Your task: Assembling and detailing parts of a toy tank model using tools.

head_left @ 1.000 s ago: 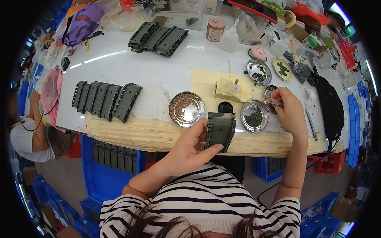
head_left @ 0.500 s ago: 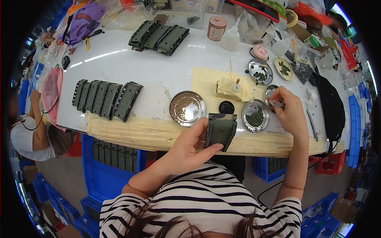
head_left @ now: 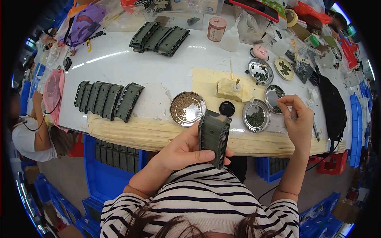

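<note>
My left hand (head_left: 180, 152) grips a dark green, camouflage-patterned moulded part (head_left: 213, 137) with ribbed side edges, held tilted above the table's front edge. My right hand (head_left: 297, 122) is closed in a pinch, thumb and forefinger together beside a small metal dish (head_left: 271, 94) of green bits. Something silvery glints within its fingers, too small to name. Left of this hand stands another metal dish (head_left: 245, 119) holding dark green granules. A black round cap (head_left: 226, 108) and a metal dish of brown granules (head_left: 184, 107) are near the held part.
Similar green parts stand in rows at the left (head_left: 109, 99) and at the back (head_left: 158, 38). A tape-covered block (head_left: 234, 90) sits behind the dishes. A white bottle (head_left: 230, 39), a pink tin (head_left: 216, 29) and a black pouch (head_left: 331, 109) lie farther out.
My right hand has drawn back from the small dish, to the right and toward me. My left hand has turned the green part, lowering it slightly and showing its side edge.
</note>
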{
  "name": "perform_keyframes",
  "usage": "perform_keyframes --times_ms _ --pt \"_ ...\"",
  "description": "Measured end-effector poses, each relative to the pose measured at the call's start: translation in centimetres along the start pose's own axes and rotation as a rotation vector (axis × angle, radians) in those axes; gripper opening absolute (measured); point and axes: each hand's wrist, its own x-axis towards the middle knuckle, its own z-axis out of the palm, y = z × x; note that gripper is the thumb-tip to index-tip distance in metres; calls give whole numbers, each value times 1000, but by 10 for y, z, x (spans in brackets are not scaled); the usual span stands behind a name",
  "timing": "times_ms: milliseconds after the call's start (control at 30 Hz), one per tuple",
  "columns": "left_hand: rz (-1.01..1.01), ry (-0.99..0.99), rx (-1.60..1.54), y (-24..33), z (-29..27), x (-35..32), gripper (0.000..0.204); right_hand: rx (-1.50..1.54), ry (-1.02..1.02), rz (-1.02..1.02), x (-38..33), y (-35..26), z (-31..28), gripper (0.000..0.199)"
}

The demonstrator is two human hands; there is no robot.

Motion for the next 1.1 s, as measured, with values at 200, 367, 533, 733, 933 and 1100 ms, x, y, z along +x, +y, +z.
perform_keyframes --times_ms 200,367,533,733,933,1100 --pt "11 -141 -245 -11 -14 0 62 -18 40 -69 -3 -2 1 10" --pt "21 -192 -326 -16 -18 1 57 -3 66 -62 -6 -1 4 11" --pt "36 -150 -224 -14 -16 1 57 8 91 -80 -11 -7 2 13" --pt "82 68 58 1 7 0 54 141 73 -129 -21 -19 4 14" --pt "236 210 533 -8 9 2 52 423 -5 -68 -30 -56 20 16" --pt "244 196 594 -11 10 2 51 468 -15 -195 -24 -72 34 20"
